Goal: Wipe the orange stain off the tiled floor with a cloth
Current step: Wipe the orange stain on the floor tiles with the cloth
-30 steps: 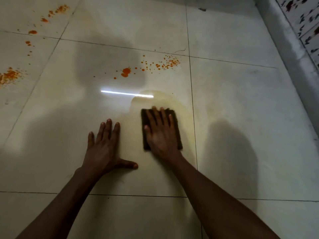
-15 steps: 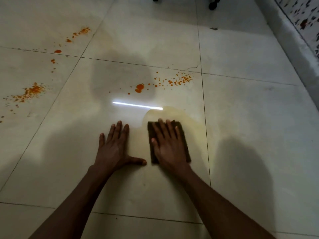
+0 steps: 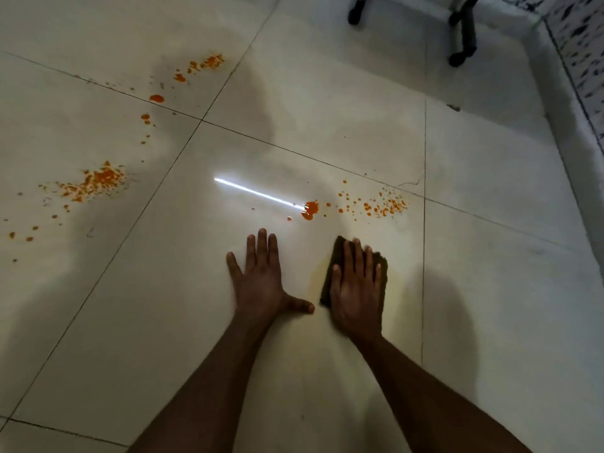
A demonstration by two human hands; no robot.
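My right hand lies flat on a dark brown cloth, pressing it to the pale tiled floor. A faint yellowish smear surrounds the cloth. Just beyond its far edge is an orange blob with a trail of orange specks running right. My left hand rests palm down on the tile beside the cloth, fingers spread, holding nothing. More orange stains lie far left and further back.
Black chair legs with castors stand at the top right. A raised white ledge and a speckled wall run along the right side. A bright strip of reflected light crosses the tile ahead of my left hand.
The view has tilted up, showing more floor, the chair legs and further stains. My right hand and the cloth have slid forward, closer to the orange blob. My left hand stays planted.
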